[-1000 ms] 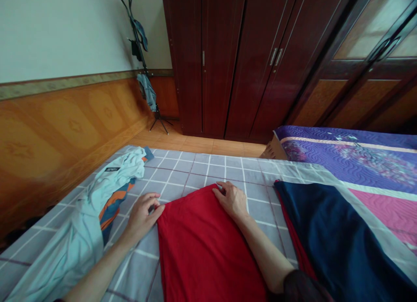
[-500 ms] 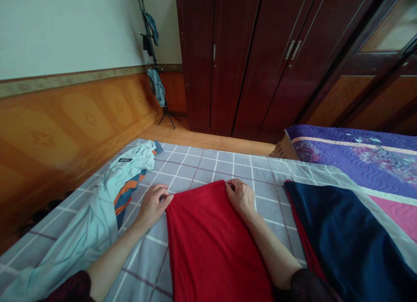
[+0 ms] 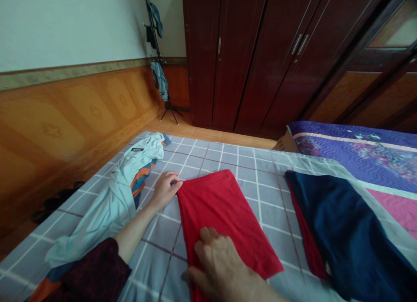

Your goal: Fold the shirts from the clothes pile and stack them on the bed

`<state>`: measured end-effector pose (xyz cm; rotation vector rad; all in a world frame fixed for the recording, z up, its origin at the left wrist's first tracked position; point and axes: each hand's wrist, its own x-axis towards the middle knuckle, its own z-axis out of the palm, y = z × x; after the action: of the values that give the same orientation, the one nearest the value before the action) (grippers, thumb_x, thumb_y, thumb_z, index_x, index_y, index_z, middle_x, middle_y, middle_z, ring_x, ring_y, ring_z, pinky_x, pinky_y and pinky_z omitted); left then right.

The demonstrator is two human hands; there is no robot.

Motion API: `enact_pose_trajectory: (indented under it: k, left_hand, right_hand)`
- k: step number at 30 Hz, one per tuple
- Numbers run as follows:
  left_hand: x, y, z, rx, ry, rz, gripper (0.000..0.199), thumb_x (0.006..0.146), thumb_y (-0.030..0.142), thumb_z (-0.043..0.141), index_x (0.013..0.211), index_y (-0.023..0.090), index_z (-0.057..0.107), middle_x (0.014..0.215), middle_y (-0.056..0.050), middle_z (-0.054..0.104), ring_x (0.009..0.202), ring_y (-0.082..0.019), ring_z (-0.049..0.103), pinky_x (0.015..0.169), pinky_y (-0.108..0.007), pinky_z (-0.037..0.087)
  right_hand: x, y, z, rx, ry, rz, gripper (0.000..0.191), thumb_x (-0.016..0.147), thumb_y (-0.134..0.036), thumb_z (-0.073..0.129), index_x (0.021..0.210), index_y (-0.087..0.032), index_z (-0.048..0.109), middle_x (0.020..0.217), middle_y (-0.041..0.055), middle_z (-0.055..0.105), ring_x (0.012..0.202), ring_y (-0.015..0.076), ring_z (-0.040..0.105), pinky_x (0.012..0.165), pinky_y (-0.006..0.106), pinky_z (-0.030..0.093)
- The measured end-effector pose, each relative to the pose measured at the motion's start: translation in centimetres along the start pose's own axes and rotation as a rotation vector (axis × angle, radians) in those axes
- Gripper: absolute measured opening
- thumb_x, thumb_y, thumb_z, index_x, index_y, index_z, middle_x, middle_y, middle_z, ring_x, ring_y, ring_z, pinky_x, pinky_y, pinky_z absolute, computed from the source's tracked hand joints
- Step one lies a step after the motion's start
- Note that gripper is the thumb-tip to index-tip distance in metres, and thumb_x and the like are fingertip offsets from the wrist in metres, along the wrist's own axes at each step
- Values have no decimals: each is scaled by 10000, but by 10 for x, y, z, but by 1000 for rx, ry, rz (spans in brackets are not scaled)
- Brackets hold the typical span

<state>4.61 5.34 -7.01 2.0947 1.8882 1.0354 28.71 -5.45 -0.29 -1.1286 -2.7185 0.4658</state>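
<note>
Red garment (image 3: 237, 219) is lying on the checked bed (image 3: 273, 206), right in front of the person, between a pale shirt (image 3: 119, 197) on one side and a navy garment (image 3: 345, 224) on the other, touching neither as far as I can see.

Big change just now: the right hand (image 3: 220, 258) has left the far right corner and come back over the nearer part of the cloth. So the left hand (image 3: 166, 189) is the only one on the far edge, thumb and finger pinched together on the far left corner. The loose corner lies flat by itself, so I'd say the attention has moved from the far edge to the body of the cloth.

Right fingers are bent down over the red, tips hidden, so can't tell if they're gripping or just pressing.

As for direction, the far edge faces the wardrobe (image 3: 247, 54), a bit slanted, right end farther off than the left. Long axis looks to run back from there toward the person, drifting right. Near right corner's in plain sight; near left is partly covered, so no idea about full length.
</note>
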Motion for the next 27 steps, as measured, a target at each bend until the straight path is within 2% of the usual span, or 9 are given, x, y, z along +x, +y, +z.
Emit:
enact_pose_trajectory:
  k: [3,6,8,11,14,17,21,24,27]
  left_hand:
    - [-2,9,-3,24,26,2,121,793,250,533,692,202,577,939,-66,623,975,-229,568,906,-386,425]
    - [-11,32,-9,37,64,61,95,824,231,519,840,201,608,1048,-83,598,1063,-237,528,965,-405,383]
    - [-19,50,-12,27,-42,198,116,861,227,498,886,209,609,1035,-69,601,1039,-214,538,952,-374,393]
    - [-26,70,-15,116,-310,360,144,881,234,495,787,220,603,834,-36,605,859,-198,568,834,-343,439]
    - [-28,84,-17,265,-324,328,184,892,230,482,750,213,600,789,-44,594,837,-221,561,815,-375,432]
    - [-36,100,-16,204,-374,378,157,902,286,501,977,217,621,1000,-60,630,987,-227,565,908,-379,416]
    - [-56,116,-8,159,-584,551,576,886,387,531,1413,263,333,1463,-55,382,1345,-240,330,1103,-415,267]
    - [-63,114,-2,235,-525,508,616,917,330,461,1472,268,200,1541,-64,211,1409,-254,184,1135,-484,177]
    - [-61,107,3,245,-525,515,642,919,319,452,1484,275,151,1555,-64,143,1419,-256,139,1133,-488,179]
  right_hand:
    - [-18,-5,18,-21,100,-87,305,681,-475,737,772,-208,623,878,74,645,759,227,593,619,307,486]
    - [-36,5,27,-42,172,-162,358,709,-513,700,889,-215,616,962,64,655,833,244,598,698,340,515]
    - [-50,13,37,-94,256,-242,387,754,-541,645,958,-213,610,1061,71,658,917,255,600,771,355,514]
    - [-66,23,55,-173,372,-347,402,832,-526,561,1043,-187,604,1190,104,625,1063,273,569,852,370,492]
    - [-71,26,59,-155,296,-381,414,864,-469,529,1133,-159,586,1261,135,583,1161,291,519,901,400,473]
    - [-69,25,49,-89,174,-357,492,865,-509,503,1195,-149,565,1318,172,528,1223,323,465,941,456,446]
    - [-68,23,44,-74,156,-351,606,848,-592,486,1236,-129,541,1331,196,506,1268,342,415,983,475,411]
    - [-70,23,49,-89,205,-371,580,851,-584,492,1218,-139,550,1326,174,518,1253,320,436,998,454,402]
    - [-71,22,54,-147,236,-440,535,897,-520,461,1235,-111,530,1311,140,543,1205,277,487,992,400,419]
